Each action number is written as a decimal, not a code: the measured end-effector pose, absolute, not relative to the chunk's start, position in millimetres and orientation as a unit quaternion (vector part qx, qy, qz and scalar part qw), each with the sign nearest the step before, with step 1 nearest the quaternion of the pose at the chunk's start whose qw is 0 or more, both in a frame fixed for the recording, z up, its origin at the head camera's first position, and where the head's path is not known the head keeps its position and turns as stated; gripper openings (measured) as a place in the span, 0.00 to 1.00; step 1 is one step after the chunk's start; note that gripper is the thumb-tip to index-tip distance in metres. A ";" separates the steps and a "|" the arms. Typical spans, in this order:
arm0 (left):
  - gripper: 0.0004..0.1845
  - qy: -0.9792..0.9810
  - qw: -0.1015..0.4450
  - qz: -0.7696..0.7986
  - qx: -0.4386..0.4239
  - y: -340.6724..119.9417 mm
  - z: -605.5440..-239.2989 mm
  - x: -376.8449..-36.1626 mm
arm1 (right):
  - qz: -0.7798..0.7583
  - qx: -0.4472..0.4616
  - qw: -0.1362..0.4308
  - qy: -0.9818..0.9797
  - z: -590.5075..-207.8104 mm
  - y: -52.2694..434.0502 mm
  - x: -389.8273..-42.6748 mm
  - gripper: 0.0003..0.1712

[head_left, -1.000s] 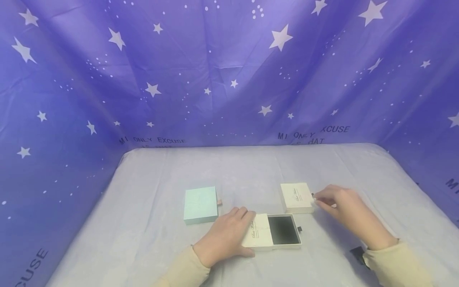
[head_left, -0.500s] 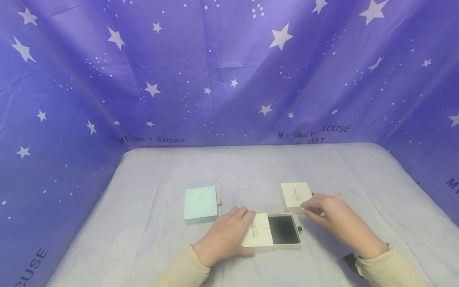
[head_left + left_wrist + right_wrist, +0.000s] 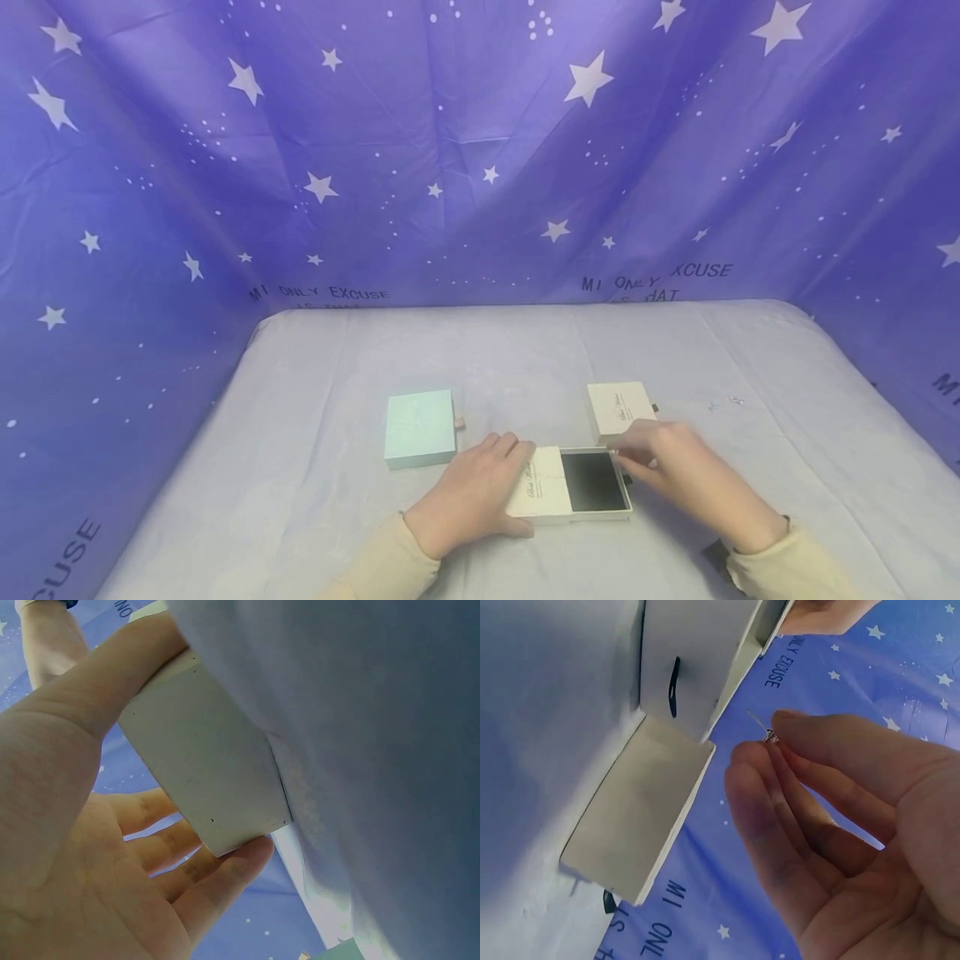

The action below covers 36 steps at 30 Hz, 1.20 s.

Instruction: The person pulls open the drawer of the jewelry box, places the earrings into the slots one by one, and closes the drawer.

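- Right hand (image 3: 660, 458) is pinching a tiny earring (image 3: 769, 736) btw thumb and forefinger tips. You can see the thin post and a sparkly bit poking out past the fingers (image 3: 810, 727) in the right wrist view; too small to make out in the head view.
- That hand sits just over the far right corner of the open drawer box (image 3: 572, 483), so the earring is right above the edge of its dark insert (image 3: 592, 481), not lying in it.
- Left hand (image 3: 472, 496) is on the cream sleeve end of the same box. Thumb runs along the near side, fingers (image 3: 232, 870) curl round the far side, so it grips the box w/ the palm over the left end.
- Drawer is slid out to the right, w/ a little black pull tab at that end.
- Second cream box (image 3: 619, 410) is closed, just behind the right hand.
- Mint box (image 3: 420, 427) sits to the left, near the left hand but apart from it.
- All on the table (image 3: 337, 375), which has a pale cloth over it; starry purple backdrop (image 3: 450, 150) behind.
- A couple of tiny bits (image 3: 723, 403) lie on the cloth to the right, can't tell what they are.
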<state>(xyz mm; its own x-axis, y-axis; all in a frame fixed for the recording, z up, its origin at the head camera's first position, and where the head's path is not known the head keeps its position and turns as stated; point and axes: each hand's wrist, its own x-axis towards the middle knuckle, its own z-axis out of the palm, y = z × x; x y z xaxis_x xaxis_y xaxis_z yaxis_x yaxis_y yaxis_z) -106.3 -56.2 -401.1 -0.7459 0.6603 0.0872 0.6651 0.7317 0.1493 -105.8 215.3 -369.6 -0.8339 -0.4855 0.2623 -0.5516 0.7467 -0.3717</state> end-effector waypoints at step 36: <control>0.46 -0.931 0.012 -0.086 -0.355 -55.8 -400.4 -106.1 | 0.187 0.305 0.047 -0.933 -386.2 191.2 -102.7 0.06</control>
<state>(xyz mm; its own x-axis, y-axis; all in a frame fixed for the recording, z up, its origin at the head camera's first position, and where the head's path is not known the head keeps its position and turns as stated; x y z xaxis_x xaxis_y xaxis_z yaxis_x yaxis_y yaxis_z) -106.1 -55.8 -400.4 -0.7476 0.6590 0.0823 0.6630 0.7332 0.1515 -102.7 191.2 -386.2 -0.8097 -0.5511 0.2018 -0.5863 0.7444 -0.3195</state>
